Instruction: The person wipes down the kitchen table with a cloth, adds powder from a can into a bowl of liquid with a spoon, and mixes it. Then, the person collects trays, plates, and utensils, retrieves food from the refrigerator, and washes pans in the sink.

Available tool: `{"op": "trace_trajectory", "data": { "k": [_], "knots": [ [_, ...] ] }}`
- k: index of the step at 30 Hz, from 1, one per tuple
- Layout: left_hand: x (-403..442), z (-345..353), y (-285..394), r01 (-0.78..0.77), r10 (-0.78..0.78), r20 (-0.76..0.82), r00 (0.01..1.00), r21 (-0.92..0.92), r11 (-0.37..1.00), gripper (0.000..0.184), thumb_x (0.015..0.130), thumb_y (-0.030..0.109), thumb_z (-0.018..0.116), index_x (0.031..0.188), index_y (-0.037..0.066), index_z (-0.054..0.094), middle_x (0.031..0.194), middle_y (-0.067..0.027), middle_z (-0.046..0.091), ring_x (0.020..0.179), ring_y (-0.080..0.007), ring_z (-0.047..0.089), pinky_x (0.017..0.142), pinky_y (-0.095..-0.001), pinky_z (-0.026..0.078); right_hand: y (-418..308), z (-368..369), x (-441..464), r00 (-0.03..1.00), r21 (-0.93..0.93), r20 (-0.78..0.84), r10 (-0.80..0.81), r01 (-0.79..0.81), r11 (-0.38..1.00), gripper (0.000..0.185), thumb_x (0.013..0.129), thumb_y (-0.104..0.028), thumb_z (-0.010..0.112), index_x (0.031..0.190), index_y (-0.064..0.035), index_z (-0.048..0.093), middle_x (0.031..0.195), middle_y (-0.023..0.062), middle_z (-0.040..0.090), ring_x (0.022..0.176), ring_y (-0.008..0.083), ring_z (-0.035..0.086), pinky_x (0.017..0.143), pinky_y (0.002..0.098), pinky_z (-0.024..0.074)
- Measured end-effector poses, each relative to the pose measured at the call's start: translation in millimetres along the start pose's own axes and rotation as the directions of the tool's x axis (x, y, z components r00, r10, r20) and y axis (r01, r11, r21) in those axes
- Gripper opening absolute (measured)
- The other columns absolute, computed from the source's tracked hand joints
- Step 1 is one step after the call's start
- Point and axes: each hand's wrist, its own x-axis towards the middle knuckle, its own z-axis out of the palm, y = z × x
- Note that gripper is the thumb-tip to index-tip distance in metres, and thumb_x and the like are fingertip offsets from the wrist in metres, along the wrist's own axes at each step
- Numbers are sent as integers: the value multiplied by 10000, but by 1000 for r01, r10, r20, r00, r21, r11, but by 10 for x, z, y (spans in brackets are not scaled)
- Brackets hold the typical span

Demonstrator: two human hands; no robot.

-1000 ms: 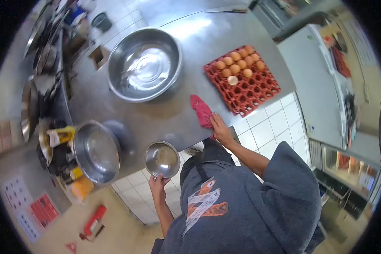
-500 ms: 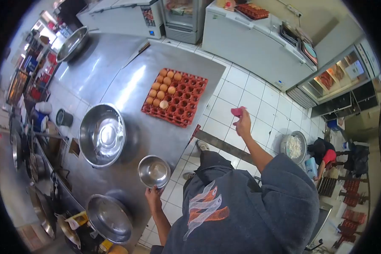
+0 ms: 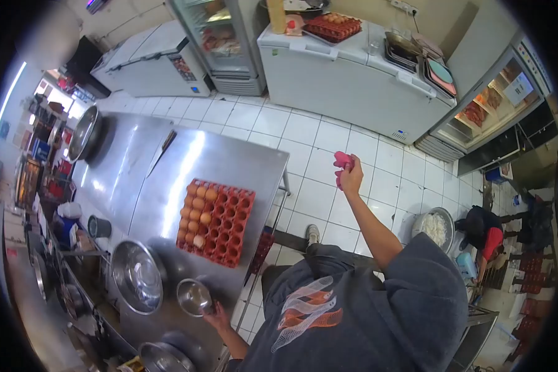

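My left hand (image 3: 216, 316) has its fingers on the rim of a small steel bowl (image 3: 194, 296) at the edge of the steel table. Out over the tiled floor, my right hand (image 3: 351, 177) grips a bunched pink cloth (image 3: 343, 162). Beyond the small bowl on the table lies a red egg tray (image 3: 230, 230), partly filled with several brown eggs (image 3: 194, 215) on its left side. A large steel bowl (image 3: 137, 277) stands left of the small one, and another steel bowl (image 3: 162, 358) is nearer me, cut off by the frame.
A knife (image 3: 161, 153) lies on the far part of the steel table (image 3: 118, 201), with a steel basin (image 3: 84, 132) at its far left corner. White chest freezers (image 3: 353, 87) line the wall. At right, a person (image 3: 481, 229) bends near a basin of white pieces (image 3: 436, 229).
My view has tilted up and turned, so the table sits lower and further left. The pink cloth stays in my right hand; my left hand still touches the small bowl.
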Motion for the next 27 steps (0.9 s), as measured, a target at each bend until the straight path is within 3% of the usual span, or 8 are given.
{"op": "trace_trajectory", "data": {
  "k": [3,5,6,9,12,16,20,27],
  "knots": [
    [59,-158,-104,49,-109,-233,966,-248,967,764,785,610,598,1184,-38,530,1039,-166,614,907,-305,631,784,-475,538,-138,28,527,1000,0,-25,-16,16,1000,328,899,-11,487,1226,2,521,1096,214,630,934,334,647,816,386,514],
    [374,-626,-497,-205,105,-542,834,-128,970,653,829,497,609,1194,-40,546,1083,-182,631,879,-319,654,801,-482,522,-10,134,998,977,-145,-79,-196,183,972,330,902,-20,489,1231,-3,518,1100,215,630,970,335,638,847,384,501],
    [222,-512,-612,-116,100,-582,807,10,993,647,832,494,604,1195,-39,546,1083,-181,632,878,-318,654,800,-480,522,-166,154,1132,990,-154,-70,-121,109,982,329,901,-27,497,1229,-8,521,1107,206,634,1009,337,625,878,384,484],
    [-95,13,-1186,304,-127,-477,870,315,899,630,839,484,592,1196,-34,549,1084,-177,632,875,-315,652,797,-475,521,-196,295,1688,993,-179,-74,-89,75,981,311,907,-52,513,1217,-42,534,1092,187,648,1004,308,634,874,378,484],
    [-68,722,-1748,415,-277,-331,902,487,768,614,847,474,579,1197,-29,551,1084,-173,633,872,-312,650,793,-470,520,-504,420,2167,997,-268,-51,-58,42,963,310,893,-69,546,1201,-38,541,1081,194,649,1014,300,632,875,376,482],
    [45,1734,-2213,351,-400,-101,911,699,623,592,857,461,562,1198,-22,554,1085,-168,634,867,-309,648,789,-463,518,-479,580,3155,924,-378,-21,-383,347,858,334,848,-99,610,1176,-51,565,990,199,668,918,318,659,825,386,501],
    [-121,2526,-2477,256,-467,37,884,796,548,571,867,448,544,1200,-16,557,1086,-163,635,863,-305,646,784,-455,517,-1241,763,3898,952,-488,-3,-306,266,831,365,784,-159,653,1128,-56,590,901,192,680,878,364,655,797,417,506],
    [-861,3068,-3263,324,-466,-37,884,767,553,537,884,426,514,1202,-4,563,1088,-154,637,856,-299,641,776,-443,514,-1255,949,6186,927,-619,33,-375,314,720,371,713,-322,682,1001,-88,672,911,182,691,885,357,663,808,404,509]
  ]
}}
